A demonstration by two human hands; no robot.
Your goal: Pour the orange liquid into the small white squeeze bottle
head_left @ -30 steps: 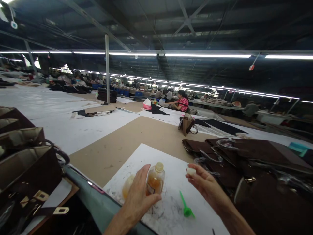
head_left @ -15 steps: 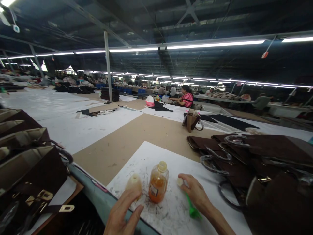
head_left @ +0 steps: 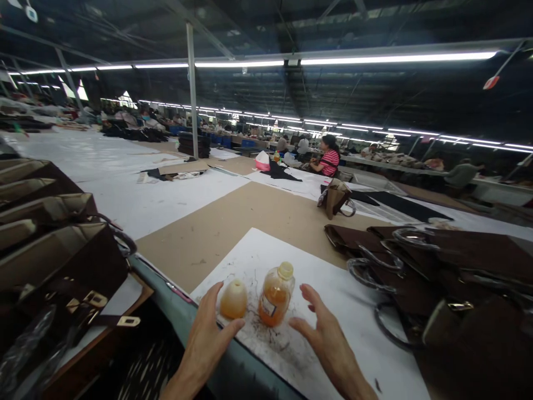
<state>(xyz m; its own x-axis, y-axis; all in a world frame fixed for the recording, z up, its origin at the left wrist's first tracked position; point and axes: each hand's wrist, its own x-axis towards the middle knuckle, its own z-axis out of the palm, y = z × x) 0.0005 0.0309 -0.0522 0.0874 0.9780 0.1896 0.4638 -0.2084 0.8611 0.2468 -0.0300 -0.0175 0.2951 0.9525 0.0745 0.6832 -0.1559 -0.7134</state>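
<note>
A small plastic bottle (head_left: 275, 294) of orange liquid with a pale cap stands upright on a white stained sheet (head_left: 333, 283) at the table's near edge. Left of it sits an orange dome-shaped piece (head_left: 234, 299). My left hand (head_left: 207, 339) is open beside the dome, thumb close to its base. My right hand (head_left: 327, 339) is open just right of the bottle, fingers spread, holding nothing. Neither hand grips the bottle.
Dark brown handbags (head_left: 437, 278) with looped handles lie heaped at the right. More bags (head_left: 54, 239) stand in a row at the left. One bag (head_left: 336, 198) stands further back. A person in a striped top (head_left: 328, 162) sits far off at another table.
My left hand let go of the bottle and dropped beside the dome. My right hand lowered, no longer holds the small white cap, and now covers where the green tool lay.
</note>
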